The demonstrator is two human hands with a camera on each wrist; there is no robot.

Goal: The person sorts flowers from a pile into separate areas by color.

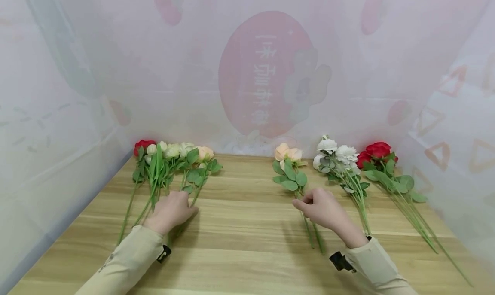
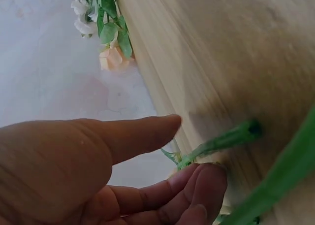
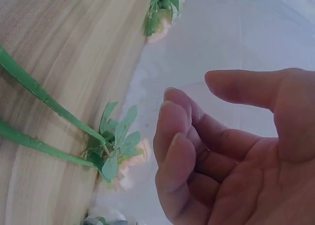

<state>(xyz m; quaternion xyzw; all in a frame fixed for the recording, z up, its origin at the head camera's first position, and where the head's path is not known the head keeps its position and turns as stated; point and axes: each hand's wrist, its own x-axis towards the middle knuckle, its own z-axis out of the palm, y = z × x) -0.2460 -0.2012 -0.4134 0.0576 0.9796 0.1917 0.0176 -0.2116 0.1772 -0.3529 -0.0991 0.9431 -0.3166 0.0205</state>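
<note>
My left hand (image 1: 172,212) is over the stems of the left flower group, nearest a peach rose (image 1: 205,153). In the left wrist view its thumb stands apart from the bent fingers (image 2: 209,185), and a green stem (image 2: 221,140) runs right at the fingertips. Above the stems (image 1: 318,237) of two peach roses (image 1: 288,153) hovers my right hand (image 1: 326,211). The right wrist view shows its thumb (image 3: 241,87) apart from loosely curled fingers, with nothing between them. Those stems and their green leaves (image 3: 118,136) lie beside the hand.
A red rose (image 1: 145,146) and cream flowers (image 1: 175,150) lie at the back left of the wooden table (image 1: 239,243). White flowers (image 1: 346,154) and red roses (image 1: 378,149) lie at the right, stems toward the front. Pale printed curtains (image 1: 185,71) hang behind and at both sides.
</note>
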